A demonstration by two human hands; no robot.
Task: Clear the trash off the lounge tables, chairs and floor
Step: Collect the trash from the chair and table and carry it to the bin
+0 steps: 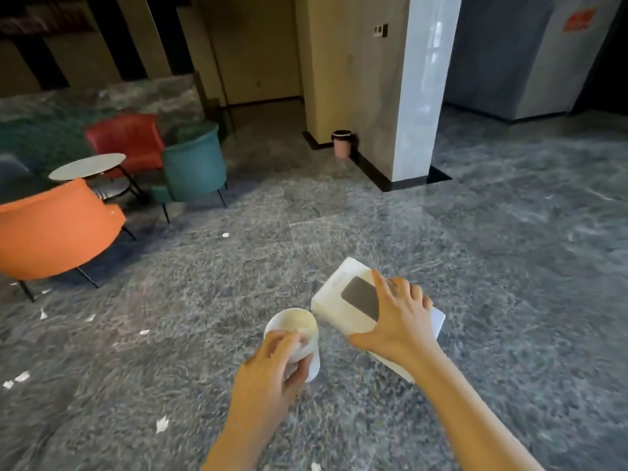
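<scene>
Near: paper scraps are scattered on the marble floor. A white paper cup is held above the floor in the left grip, fingers curled round its wall. A white box is clamped in the right grip, fingers spread over its top. Far left: orange chair, round bench, teal chair. Pink bin is set against the pillar.
</scene>
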